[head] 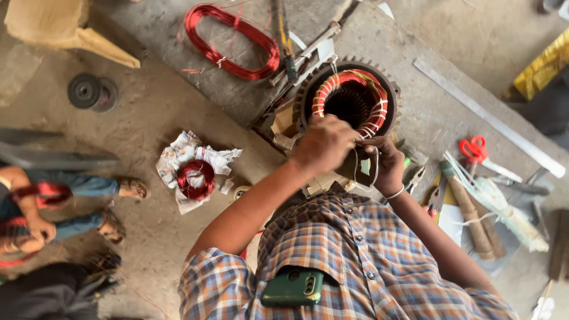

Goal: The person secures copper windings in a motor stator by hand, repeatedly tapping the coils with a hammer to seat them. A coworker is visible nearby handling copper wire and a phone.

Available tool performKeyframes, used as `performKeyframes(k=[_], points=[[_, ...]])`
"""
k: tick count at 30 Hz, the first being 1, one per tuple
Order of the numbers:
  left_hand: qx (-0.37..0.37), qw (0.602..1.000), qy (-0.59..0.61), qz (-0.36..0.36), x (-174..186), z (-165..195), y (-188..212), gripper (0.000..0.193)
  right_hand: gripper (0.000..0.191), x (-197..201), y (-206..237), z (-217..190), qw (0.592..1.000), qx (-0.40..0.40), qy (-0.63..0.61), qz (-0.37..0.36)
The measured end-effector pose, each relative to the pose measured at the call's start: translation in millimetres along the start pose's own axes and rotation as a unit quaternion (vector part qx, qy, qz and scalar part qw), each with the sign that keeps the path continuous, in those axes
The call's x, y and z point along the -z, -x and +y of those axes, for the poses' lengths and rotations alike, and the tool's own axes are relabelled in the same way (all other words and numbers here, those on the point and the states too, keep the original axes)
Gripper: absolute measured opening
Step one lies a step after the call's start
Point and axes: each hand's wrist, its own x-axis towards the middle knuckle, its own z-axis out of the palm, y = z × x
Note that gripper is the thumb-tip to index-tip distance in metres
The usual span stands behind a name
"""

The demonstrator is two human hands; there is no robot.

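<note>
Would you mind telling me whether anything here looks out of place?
A red wire coil lies on crumpled paper on the dusty floor, away from the bench. Both hands, left and right, work at the stator.

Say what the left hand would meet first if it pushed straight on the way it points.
Probably the red copper winding tied with white cord in the round grey stator; the left hand already sits at its near rim, though depth is unclear.

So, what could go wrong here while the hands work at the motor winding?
The left hand and right hand press close against the stator; thin red wire could perhaps be scraped or kinked. The phone sits loosely in the shirt pocket and may slip out.
</note>
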Motion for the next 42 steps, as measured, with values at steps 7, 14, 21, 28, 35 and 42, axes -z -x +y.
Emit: performKeyframes(k=[7, 14, 21, 28, 35, 42], points=[[0.114, 0.993, -0.028, -0.036, -19, -21, -1, 0.012, 0.013, -5, -3, -12, 0.991, -0.084, -0.103, 0.004], [0.185, 0.982, -0.008, -0.043, -12, -16, -14, 0.010, 0.008, 3, -10, -22, 0.985, 0.086, 0.139, -0.059], [0.178, 0.981, -0.020, -0.070, -20, -18, -13, 0.010, 0.018, 6, -6, -23, 0.956, 0.186, 0.207, -0.093], [0.013, 0.991, -0.041, -0.127, -45, -54, -42, 0.016, 0.019, 7, -4, -14, 0.946, 0.195, 0.242, -0.095], [-0.027, 0.976, -0.015, -0.214, -42, -70, -60, 0.013, 0.020, 10, -9, -17, 0.939, 0.205, 0.256, -0.100], [-0.073, 0.955, -0.100, -0.271, -26, -61, -65, 0.024, 0.024, 13, -13, -28, 0.931, 0.189, 0.290, -0.118]])
